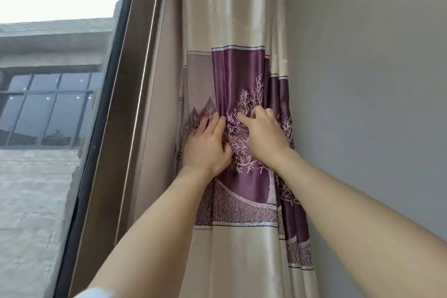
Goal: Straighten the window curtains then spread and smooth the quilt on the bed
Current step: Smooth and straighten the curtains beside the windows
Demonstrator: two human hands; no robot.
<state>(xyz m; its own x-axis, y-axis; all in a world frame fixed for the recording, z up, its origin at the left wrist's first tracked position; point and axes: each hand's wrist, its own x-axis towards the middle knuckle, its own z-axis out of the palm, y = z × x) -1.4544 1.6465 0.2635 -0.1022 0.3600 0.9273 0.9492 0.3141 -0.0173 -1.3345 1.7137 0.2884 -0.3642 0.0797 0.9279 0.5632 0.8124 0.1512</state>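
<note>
A cream curtain [232, 7] with a purple band of embroidered white trees hangs gathered in folds between the window and the wall. My left hand [205, 147] presses on the band's left side, its fingers curled into a fold. My right hand [263, 133] grips a bunch of the purple fabric just to the right, fingers dug into the cloth. Both hands nearly touch at the middle of the band. The quilt and the bed are out of view.
A dark window frame [108, 109] slants up on the left, with a neighbouring building and bright sky behind the glass [46, 109]. A plain grey wall [367, 80] fills the right side, close against the curtain's edge.
</note>
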